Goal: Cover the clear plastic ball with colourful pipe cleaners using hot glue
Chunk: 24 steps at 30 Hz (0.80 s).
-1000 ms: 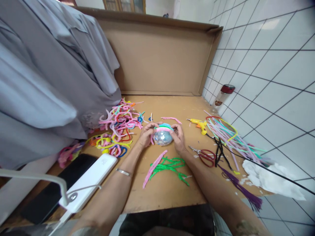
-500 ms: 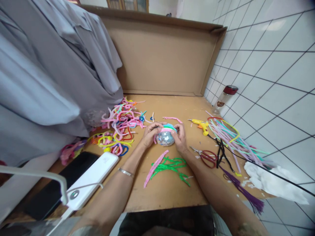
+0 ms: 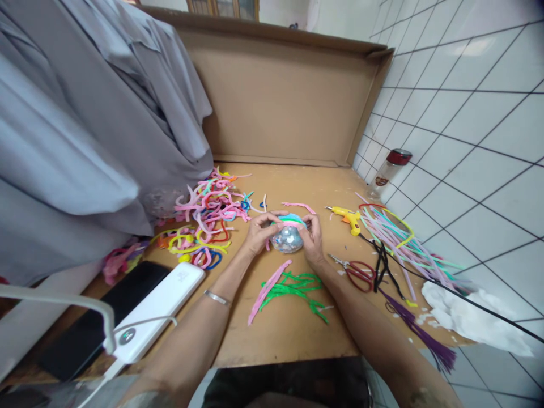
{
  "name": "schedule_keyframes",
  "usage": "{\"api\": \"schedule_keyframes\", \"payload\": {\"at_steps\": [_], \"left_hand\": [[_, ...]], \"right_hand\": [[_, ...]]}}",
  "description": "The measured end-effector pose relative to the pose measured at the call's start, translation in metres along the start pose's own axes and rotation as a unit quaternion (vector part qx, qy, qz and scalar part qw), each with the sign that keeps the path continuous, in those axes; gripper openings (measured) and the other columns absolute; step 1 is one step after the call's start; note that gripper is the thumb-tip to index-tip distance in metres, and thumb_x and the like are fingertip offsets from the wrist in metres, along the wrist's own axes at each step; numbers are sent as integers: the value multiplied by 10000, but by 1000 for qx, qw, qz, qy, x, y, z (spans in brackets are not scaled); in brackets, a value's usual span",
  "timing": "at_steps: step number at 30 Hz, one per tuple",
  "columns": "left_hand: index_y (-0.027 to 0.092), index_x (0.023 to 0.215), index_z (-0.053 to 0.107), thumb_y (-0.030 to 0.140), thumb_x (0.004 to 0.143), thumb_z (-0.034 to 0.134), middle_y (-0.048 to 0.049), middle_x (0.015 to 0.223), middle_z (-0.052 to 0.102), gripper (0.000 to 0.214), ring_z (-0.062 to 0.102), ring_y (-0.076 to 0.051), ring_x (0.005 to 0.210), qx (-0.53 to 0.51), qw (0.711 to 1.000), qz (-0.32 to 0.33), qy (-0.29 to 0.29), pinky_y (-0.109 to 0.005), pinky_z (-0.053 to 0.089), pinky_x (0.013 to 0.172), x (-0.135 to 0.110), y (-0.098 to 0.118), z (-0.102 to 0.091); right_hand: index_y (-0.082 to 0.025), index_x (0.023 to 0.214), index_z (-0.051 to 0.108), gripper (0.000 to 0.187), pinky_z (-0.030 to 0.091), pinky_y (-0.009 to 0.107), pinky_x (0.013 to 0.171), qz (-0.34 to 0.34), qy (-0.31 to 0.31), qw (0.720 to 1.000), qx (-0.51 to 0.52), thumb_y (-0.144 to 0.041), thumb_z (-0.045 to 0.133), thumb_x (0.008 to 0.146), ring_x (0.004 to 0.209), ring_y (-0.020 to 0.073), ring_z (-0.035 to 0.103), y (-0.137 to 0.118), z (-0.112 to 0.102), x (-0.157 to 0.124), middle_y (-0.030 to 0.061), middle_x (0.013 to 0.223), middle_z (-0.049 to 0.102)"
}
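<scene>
Between my hands is a clear plastic ball (image 3: 287, 241) with shiny bits showing in it and blue, green and pink fuzzy strips round its upper part. My left hand (image 3: 260, 231) grips its left side, thumb pressed on the pink strip. On the right side, my right hand (image 3: 313, 237) closes on the ball in the same way. Green pipe cleaners (image 3: 293, 289) and a pink pipe cleaner (image 3: 267, 293) lie on the table just below. Another pink strip (image 3: 297, 204) rests beyond the ball.
At left lie a heap of coloured pipe cleaners (image 3: 212, 204), a white power bank (image 3: 165, 309) and a black phone (image 3: 106, 317). To the right are a yellow glue gun (image 3: 349, 217), red-handled scissors (image 3: 359, 273), long pipe cleaners (image 3: 395, 241), a purple tassel (image 3: 419, 326) and white stuffing (image 3: 471, 311).
Both hands keep hold of the ball, which is turned very slightly between the fingers. The rest of the table looks the same.
</scene>
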<state>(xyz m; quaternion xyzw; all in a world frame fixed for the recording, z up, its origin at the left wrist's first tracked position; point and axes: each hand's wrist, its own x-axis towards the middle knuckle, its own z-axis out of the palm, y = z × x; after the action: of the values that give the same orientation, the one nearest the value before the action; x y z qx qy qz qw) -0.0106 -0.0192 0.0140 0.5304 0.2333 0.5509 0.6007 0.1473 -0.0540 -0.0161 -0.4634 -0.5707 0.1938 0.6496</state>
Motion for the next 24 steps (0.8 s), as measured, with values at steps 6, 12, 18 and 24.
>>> {"api": "schedule_keyframes", "payload": {"at_steps": [6,12,18,24], "left_hand": [[153,604,632,353,585,842,-127,1047,733,291,657,-266,995,14,1000,11,-8,-375,461,891,1,-2,0],[158,575,592,269,591,787,-135,1029,735,225,653,-272,1019,25,1000,7,-2,-378,450,911,3,-7,-2],[160,590,588,220,606,744,-122,1047,735,168,656,-261,1012,20,1000,10,-16,-378,455,908,4,-9,-1],[156,611,584,254,621,767,-127,1057,731,209,660,-261,1012,13,1000,11,-15,-367,458,908,5,-9,1]], "right_hand": [[-233,903,520,230,409,303,779,26,12,999,17,-444,555,819,843,174,478,2,0,0,-1,886,500],[-230,916,517,269,425,307,805,56,26,997,44,-456,586,787,869,177,491,2,4,1,0,895,498],[-222,954,520,352,448,318,816,110,19,986,124,-438,670,721,872,174,527,-3,9,5,0,913,531],[-218,887,535,382,463,302,728,194,21,967,161,-413,744,634,793,167,542,-13,10,11,-11,851,557]]}}
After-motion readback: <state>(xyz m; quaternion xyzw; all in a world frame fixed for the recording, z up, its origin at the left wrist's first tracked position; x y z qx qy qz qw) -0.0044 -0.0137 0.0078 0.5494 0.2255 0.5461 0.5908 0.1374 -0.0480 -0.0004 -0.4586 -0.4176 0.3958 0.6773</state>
